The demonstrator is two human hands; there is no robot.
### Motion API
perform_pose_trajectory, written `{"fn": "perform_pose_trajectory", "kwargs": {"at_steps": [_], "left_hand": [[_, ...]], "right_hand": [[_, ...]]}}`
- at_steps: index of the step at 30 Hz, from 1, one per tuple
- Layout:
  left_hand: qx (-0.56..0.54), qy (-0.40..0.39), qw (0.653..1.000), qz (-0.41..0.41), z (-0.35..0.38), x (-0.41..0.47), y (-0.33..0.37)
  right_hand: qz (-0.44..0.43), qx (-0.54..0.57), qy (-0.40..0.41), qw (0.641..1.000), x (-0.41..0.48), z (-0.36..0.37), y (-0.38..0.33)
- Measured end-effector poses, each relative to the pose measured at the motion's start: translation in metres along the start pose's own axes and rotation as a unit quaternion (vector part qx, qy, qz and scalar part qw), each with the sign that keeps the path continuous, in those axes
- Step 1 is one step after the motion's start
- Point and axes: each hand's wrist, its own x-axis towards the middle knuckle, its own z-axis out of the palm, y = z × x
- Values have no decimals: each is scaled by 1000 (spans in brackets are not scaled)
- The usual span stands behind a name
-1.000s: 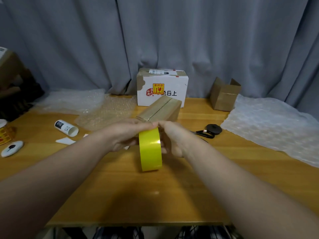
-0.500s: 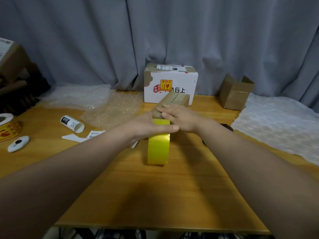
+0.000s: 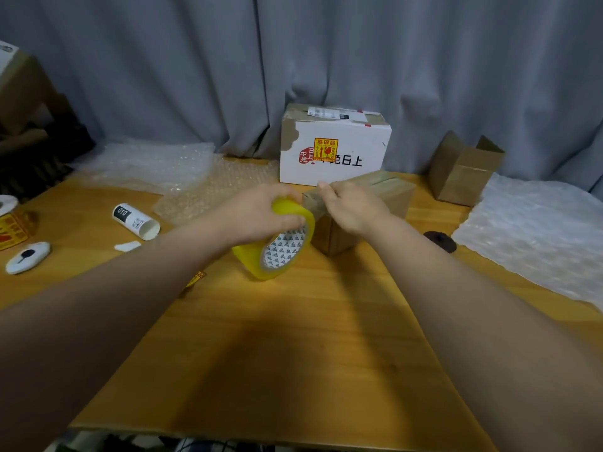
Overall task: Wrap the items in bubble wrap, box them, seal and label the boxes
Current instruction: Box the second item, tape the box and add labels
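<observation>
A small brown cardboard box (image 3: 388, 197) lies closed on the wooden table (image 3: 293, 353), in front of a larger white box (image 3: 336, 154). My left hand (image 3: 261, 213) grips a yellow tape roll (image 3: 277, 246), tilted so its printed core shows, just left of the box. My right hand (image 3: 352, 207) pinches the free end of the tape at the box's near top corner. A short clear strip runs from the roll to that corner.
Bubble wrap sheets lie at the back left (image 3: 146, 164) and right (image 3: 535, 230). An open brown box (image 3: 463, 171) stands at the back right. A white tube (image 3: 135, 220), a white cutter (image 3: 27, 257), a sticker roll (image 3: 13, 223) and a dark object (image 3: 440, 241) are nearby.
The tape roll has tipped from upright on edge to a slant and shifted left. My right hand has drawn the tape end onto the small box's near corner.
</observation>
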Motion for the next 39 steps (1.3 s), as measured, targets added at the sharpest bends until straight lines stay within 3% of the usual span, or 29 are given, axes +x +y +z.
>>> {"fn": "perform_pose_trajectory", "kwargs": {"at_steps": [3,8,11,18,20,24,32,39], "left_hand": [[6,-13,1000,-1,-5,1,0],[136,-134,982,-13,-20,1,10],[196,-157,968,-14,-19,8,19],[153,-2,988,25,-7,13,15],[149,-16,989,20,-8,11,14],[249,-129,960,-18,-9,11,18],[160,0,987,14,-3,15,16],[148,13,989,14,8,25,17]], "right_hand": [[11,-112,-19,993,-1,11,-3],[5,-111,-30,993,0,11,3],[-1,-120,-37,992,1,9,2],[3,-148,-19,989,5,10,5],[-1,-148,-11,989,4,11,5],[-2,-138,-18,990,6,9,7],[-13,-177,58,982,-2,28,7],[-26,-176,69,982,5,30,15]]}}
